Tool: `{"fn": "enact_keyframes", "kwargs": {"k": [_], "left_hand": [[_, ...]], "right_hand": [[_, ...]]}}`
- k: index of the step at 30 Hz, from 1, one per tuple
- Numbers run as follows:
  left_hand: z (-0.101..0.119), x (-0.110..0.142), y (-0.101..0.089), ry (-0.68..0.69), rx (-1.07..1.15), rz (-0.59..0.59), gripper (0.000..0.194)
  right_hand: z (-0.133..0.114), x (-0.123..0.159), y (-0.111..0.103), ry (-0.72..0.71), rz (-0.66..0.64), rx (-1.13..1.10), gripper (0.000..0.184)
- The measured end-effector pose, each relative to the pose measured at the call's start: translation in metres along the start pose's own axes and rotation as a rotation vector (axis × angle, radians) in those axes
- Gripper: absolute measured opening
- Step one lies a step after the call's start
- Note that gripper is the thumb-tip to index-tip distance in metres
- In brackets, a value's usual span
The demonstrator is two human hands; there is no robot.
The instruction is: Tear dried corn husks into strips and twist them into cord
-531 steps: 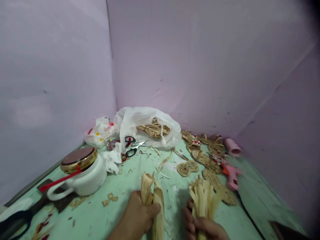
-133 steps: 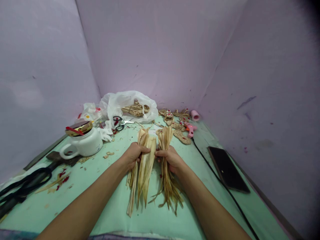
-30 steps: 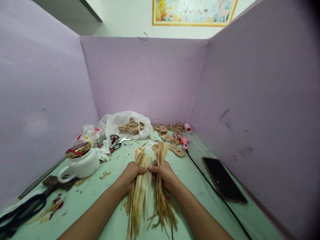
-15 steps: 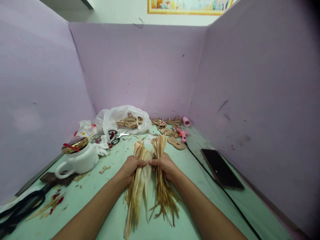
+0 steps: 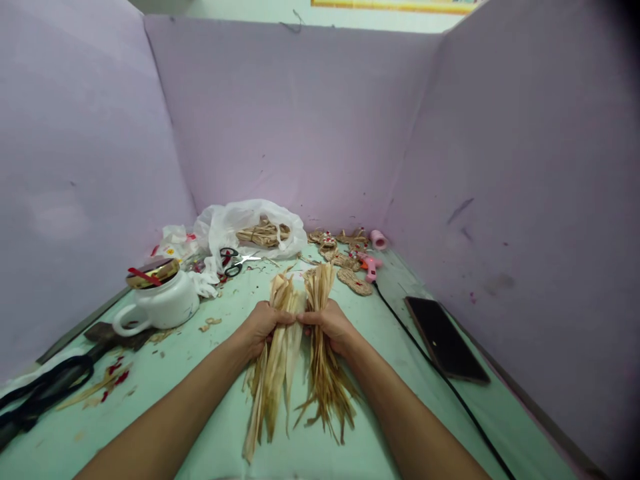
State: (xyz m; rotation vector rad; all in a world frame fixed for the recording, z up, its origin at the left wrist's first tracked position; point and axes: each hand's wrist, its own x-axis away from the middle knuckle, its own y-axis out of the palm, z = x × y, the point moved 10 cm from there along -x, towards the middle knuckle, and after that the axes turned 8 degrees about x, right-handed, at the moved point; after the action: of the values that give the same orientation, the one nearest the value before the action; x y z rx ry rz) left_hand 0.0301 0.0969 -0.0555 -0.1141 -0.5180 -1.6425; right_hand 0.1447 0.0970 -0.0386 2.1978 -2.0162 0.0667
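Note:
My left hand (image 5: 263, 327) is closed round a bundle of dried corn husks (image 5: 277, 373), with wide pale strips hanging down toward me. In my right hand (image 5: 333, 325) is a second bundle of dried corn husks (image 5: 323, 373), narrower and shredded into thin browner strips at its lower end. The two bundles stand side by side just above the green tabletop (image 5: 215, 427), and my thumbs nearly meet between them. Behind the bundles lie flat coiled braided pieces (image 5: 355, 281), some with red and white beads. My fingers behind the husks are mostly hidden.
To the left stand a white mug (image 5: 173, 301) with a gold-rimmed lid and large black-handled shears (image 5: 60, 383). Small scissors (image 5: 237, 261) lie before a plastic bag (image 5: 285, 248) of husks. A pink glue gun (image 5: 371, 265), its black cord (image 5: 425, 360) and a phone (image 5: 447, 340) are at right.
Since the oldest frame, both bundles have been brought close together and sit lower and farther forward. Over the last second my grip has stayed the same, while the camera view has tilted down.

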Motion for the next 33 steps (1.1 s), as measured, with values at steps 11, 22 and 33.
{"fn": "enact_keyframes", "kwargs": {"k": [11,22,33], "left_hand": [[0.007,0.003,0.007,0.119,-0.063,-0.019,0.028],[0.003,0.004,0.006,0.013,0.028,-0.02,0.029],[0.0,-0.001,0.007,0.019,0.033,-0.073,0.037]], "right_hand": [[-0.006,0.003,-0.002,-0.064,0.08,0.165,0.017],[-0.002,-0.002,-0.009,-0.025,0.033,0.129,0.016],[-0.001,0.001,-0.003,0.009,0.008,0.075,0.017]]}}
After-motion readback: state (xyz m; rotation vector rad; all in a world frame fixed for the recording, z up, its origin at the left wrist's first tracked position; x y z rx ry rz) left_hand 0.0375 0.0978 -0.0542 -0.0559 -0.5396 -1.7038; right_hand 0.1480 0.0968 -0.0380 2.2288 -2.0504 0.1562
